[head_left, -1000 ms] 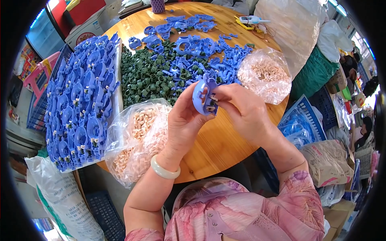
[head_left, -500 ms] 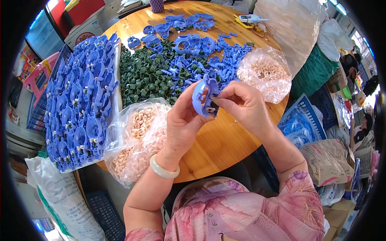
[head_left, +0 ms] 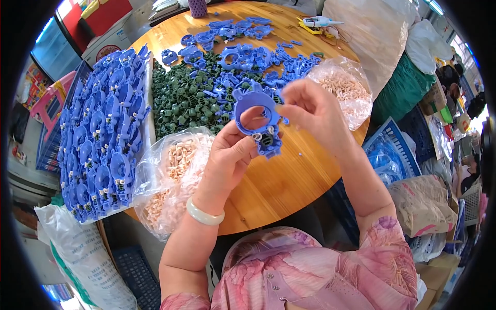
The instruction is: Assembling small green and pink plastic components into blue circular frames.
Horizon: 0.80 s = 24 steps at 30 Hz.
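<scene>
My left hand (head_left: 227,155) grips a blue plastic housing (head_left: 258,97) by its lower left side, above the table. The housing has a large round opening, turned up toward me, with a fingertip showing through it. At its lower end sit a dark green insert (head_left: 266,140) and small whitish pieces (head_left: 257,137). Just beside the right edge of the housing, my right hand (head_left: 318,113) has its fingers curled and thumb drawn in. Whatever lies between those fingertips is too small or blurred to make out.
On the round wooden table (head_left: 289,186) lie dark green parts (head_left: 181,95), loose blue parts (head_left: 248,57) and two clear bags of small beige pieces (head_left: 178,165) (head_left: 349,85). At left stands a tray stacked with blue housings (head_left: 98,134). A yellow-and-white tool (head_left: 318,23) lies far right.
My left hand has turned the blue housing from edge-on to showing its round opening. My right hand has drawn back from inside it to its right edge.
</scene>
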### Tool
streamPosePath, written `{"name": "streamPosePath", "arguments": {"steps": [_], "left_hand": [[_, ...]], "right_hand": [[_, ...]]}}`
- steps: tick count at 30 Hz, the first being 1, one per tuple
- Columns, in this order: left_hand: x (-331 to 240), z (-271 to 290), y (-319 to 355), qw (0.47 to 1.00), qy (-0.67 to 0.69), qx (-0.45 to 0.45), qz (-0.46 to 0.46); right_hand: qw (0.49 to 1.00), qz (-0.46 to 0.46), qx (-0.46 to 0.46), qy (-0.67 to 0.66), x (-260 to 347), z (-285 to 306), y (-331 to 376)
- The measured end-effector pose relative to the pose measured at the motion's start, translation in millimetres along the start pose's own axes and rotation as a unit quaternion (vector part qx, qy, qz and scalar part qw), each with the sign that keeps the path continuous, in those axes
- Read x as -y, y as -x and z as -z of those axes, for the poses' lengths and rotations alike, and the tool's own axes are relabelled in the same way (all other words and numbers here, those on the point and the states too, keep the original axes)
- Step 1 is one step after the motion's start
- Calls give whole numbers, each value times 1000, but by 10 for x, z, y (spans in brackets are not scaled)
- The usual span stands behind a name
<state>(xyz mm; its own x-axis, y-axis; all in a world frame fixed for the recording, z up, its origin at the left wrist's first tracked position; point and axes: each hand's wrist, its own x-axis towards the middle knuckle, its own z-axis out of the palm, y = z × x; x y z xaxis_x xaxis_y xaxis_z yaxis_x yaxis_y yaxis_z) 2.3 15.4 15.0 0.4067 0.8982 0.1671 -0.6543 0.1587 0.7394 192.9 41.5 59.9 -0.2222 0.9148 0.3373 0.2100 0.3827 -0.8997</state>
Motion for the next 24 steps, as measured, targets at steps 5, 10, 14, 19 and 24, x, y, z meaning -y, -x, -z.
{"name": "streamPosePath", "arguments": {"steps": [5, 10, 14, 19, 24], "left_hand": [[3, 68, -16, 990, 65, 78, 98], [76, 42, -6, 974, -192, -113, -49], [-10, 75, -29, 756, -565, -53, -327], [38, -103, -27, 659, -685, 102, -292], [174, -81, -44, 629, -718, 132, -267]], "right_hand": [[987, -53, 112, -100, 34, -137, -153], [998, -2, 59, -6, -278, -114, -205], [996, -68, 50, 43, -338, -82, -201], [995, -60, 54, 65, -541, -74, -228], [996, 32, 32, 82, -765, -103, -202]]}}
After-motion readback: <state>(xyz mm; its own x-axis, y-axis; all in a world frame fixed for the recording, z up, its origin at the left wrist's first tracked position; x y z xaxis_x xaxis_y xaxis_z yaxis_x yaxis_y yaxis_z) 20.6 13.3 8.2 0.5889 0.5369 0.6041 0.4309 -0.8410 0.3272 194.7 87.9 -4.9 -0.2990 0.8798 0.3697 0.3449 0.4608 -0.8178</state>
